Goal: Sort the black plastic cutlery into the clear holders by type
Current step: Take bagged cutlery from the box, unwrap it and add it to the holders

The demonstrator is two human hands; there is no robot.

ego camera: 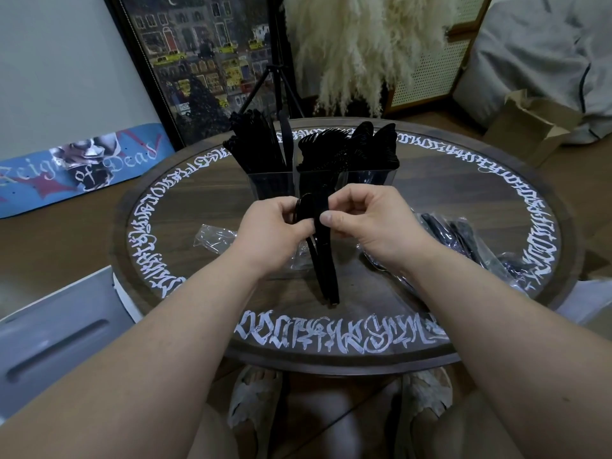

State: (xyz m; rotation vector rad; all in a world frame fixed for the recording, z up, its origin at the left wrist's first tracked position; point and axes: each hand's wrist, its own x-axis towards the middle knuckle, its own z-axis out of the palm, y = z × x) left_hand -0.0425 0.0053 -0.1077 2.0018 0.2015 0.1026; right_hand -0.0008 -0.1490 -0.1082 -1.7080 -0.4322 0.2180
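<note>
Both hands meet over the middle of the round table. My left hand grips a bundle of black plastic cutlery near its upper end, handles pointing down toward me. My right hand pinches the top of the same bundle with thumb and fingers. Just behind the hands stand the clear holders: the left holder carries upright black forks or knives, the middle holder and right holder carry black spoons. Which type I hold is hard to tell.
A clear plastic wrapper lies left of my hands. A plastic bag with more black cutlery lies at the right on the table. A skateboard deck, framed picture, tripod and cardboard box surround the table.
</note>
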